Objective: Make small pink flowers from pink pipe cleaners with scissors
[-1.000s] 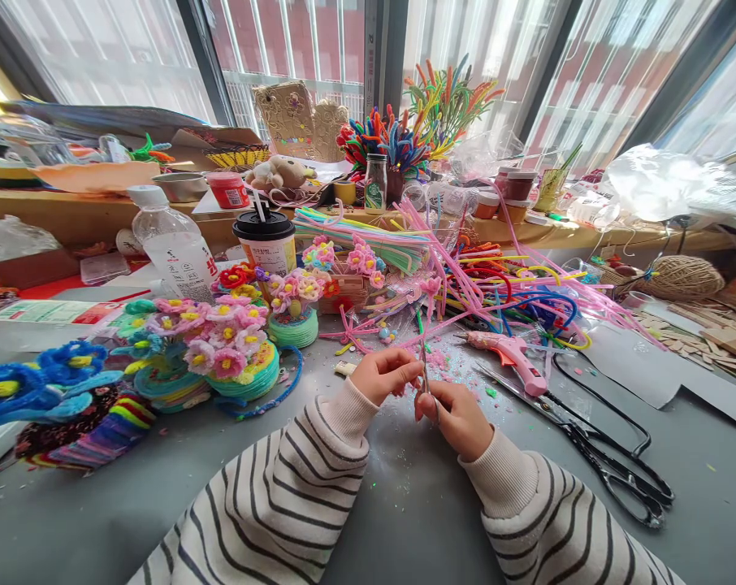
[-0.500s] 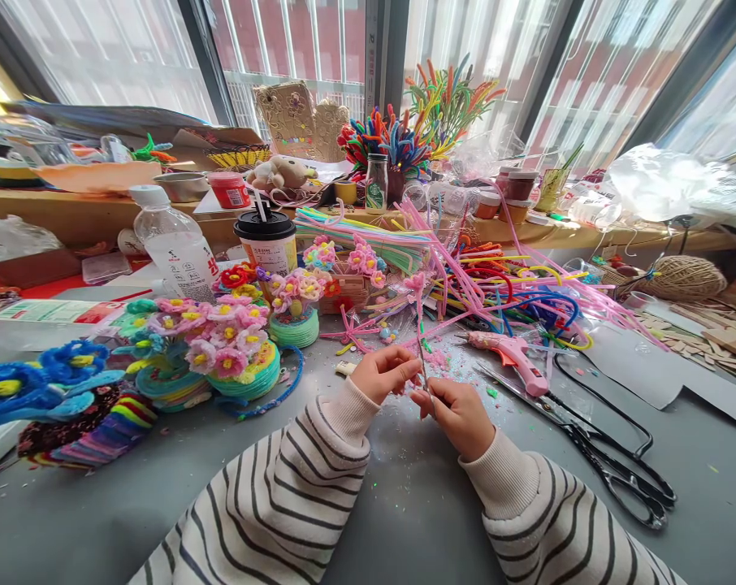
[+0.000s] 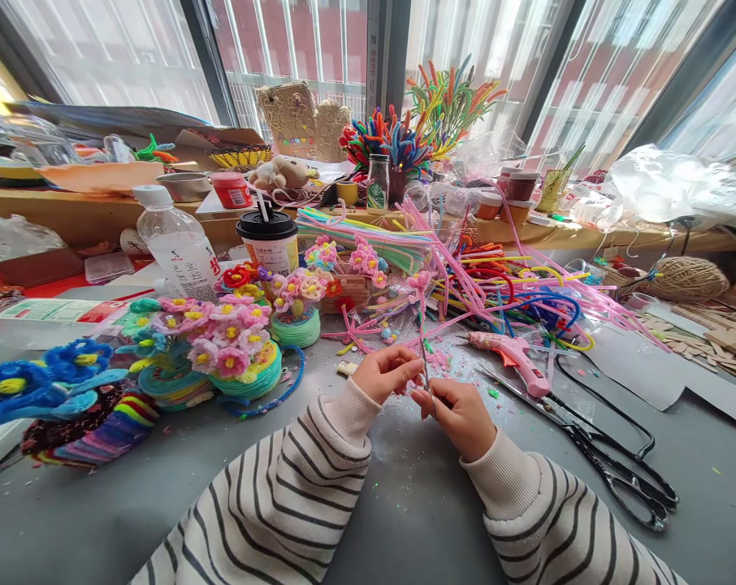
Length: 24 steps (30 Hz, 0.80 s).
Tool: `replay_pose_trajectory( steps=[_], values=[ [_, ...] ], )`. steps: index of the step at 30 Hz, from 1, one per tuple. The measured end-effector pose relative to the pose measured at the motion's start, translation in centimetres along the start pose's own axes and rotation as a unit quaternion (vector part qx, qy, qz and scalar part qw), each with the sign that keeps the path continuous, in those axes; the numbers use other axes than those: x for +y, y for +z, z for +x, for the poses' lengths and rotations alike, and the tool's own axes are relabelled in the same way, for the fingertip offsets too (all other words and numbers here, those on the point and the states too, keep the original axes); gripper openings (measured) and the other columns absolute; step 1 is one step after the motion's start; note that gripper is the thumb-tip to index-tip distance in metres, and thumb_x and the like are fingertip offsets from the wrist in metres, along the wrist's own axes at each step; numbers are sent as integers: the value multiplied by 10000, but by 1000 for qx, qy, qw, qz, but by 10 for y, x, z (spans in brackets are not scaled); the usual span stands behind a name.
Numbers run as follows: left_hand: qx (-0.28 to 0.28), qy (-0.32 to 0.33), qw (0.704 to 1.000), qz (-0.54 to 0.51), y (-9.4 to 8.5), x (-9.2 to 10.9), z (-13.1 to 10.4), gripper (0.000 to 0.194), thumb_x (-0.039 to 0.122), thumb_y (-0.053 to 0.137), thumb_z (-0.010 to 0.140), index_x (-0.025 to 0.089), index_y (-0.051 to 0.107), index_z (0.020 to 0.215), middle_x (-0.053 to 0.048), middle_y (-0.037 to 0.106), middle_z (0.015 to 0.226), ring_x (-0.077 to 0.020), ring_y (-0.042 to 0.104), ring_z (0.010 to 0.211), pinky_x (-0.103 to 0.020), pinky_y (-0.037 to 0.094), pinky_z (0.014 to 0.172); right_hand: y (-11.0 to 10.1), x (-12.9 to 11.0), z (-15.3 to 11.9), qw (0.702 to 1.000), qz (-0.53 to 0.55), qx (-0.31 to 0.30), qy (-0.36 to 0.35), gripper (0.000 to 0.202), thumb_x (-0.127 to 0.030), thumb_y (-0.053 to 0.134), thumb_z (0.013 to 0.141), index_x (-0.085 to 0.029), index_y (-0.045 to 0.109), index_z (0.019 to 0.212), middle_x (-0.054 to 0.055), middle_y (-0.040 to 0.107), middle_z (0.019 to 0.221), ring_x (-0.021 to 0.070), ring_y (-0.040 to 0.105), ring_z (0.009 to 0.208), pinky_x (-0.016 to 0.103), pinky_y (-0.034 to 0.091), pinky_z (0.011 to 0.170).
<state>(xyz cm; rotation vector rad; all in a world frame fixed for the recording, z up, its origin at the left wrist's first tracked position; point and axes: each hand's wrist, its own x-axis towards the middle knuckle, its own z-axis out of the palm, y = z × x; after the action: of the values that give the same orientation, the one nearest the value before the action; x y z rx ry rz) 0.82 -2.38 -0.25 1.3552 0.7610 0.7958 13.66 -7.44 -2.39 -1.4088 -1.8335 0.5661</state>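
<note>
Over the grey table, my left hand [image 3: 383,375] and my right hand [image 3: 461,413] are close together, both with fingers pinched. Between them runs a thin dark wire-like strip [image 3: 427,367], nearly upright and leaning slightly left at the top. My left fingertips press on its side, while my right thumb and fingers grip its lower part. Whether it is bare wire or a slim tool I cannot tell. Just above its tip, a pink fuzzy flower [image 3: 419,281] on a pink stem lines up with it; whether they join is unclear. Glitter and pink fluff are scattered behind my fingers.
Right of my hands lie a pink glue gun [image 3: 514,357] and large black scissors [image 3: 617,471]. On the left stand fuzzy-flower pots [image 3: 246,374], a lidded cup [image 3: 269,244] and a plastic bottle [image 3: 176,244]. Pipe cleaners [image 3: 368,231] heap up behind.
Almost nothing differs. Both hands keep their pinch on the strip, and the whole view has shifted very slightly.
</note>
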Motion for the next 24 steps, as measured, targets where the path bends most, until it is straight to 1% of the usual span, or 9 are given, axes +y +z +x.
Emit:
replay_pose_trajectory(
  steps=[8, 17, 24],
  values=[
    [5, -7, 1000, -3, 1, 2, 0, 307, 414, 573, 548, 127, 479, 602, 35, 489, 491, -28, 360, 390, -181, 286, 402, -1, -1, 0, 1000, -3, 3, -1, 459, -469, 367, 732, -155, 450, 409, -42, 338, 370, 64, 310, 377, 186, 268, 405],
    [0, 0, 1000, -2, 1, 1, -1, 263, 375, 557, 585, 124, 479, 606, 40, 481, 495, -25, 362, 394, -177, 283, 401, 0, 0, -1, 1000, 6, -7, 13, 451, -471, 367, 728, -156, 419, 410, -40, 337, 383, 68, 304, 384, 194, 256, 413],
    [-4, 2, 1000, -5, 2, 2, 0, 263, 370, 557, 586, 121, 474, 600, 44, 474, 489, -24, 364, 391, -177, 282, 399, 0, 0, 1, 1000, 6, -13, 12, 452, -466, 360, 736, -150, 449, 424, -37, 340, 388, 69, 322, 389, 192, 261, 420]
  ],
)
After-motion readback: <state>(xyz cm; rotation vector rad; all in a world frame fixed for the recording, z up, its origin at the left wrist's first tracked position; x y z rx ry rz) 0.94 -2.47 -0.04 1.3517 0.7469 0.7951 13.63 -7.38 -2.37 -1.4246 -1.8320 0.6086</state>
